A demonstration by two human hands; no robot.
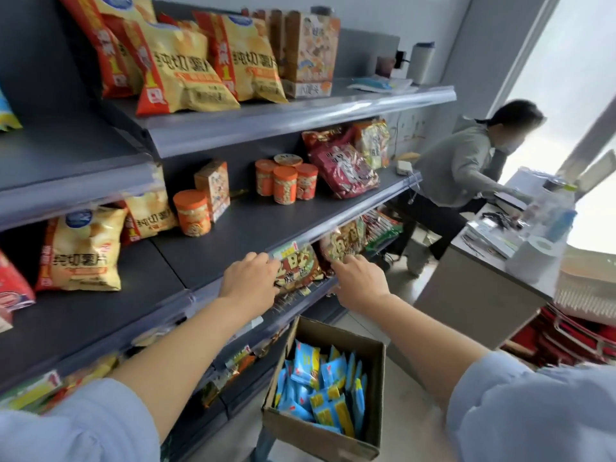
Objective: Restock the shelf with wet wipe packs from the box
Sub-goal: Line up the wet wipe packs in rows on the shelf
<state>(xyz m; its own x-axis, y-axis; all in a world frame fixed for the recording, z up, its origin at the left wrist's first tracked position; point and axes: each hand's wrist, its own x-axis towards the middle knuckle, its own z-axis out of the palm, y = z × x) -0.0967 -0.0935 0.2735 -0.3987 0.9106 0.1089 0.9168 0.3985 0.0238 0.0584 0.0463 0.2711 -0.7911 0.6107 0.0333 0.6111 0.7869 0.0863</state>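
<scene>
A cardboard box (336,438) stands on the floor below the shelves, full of several blue and yellow wet wipe packs (320,385). Both my hands reach into the lower shelf under the grey shelf edge (300,235). My left hand (251,283) grips the left side of a brown and yellow snack bag (300,266). My right hand (358,281) has its fingers curled at a second similar snack bag (343,243) just to the right. Neither hand holds a wipe pack.
The middle shelf (253,228) carries orange canisters (191,213), a small carton and red bags, with bare room at its front. Chip bags (180,71) fill the top shelf. A person in a grey hoodie (463,161) leans at a counter (483,288) to the right.
</scene>
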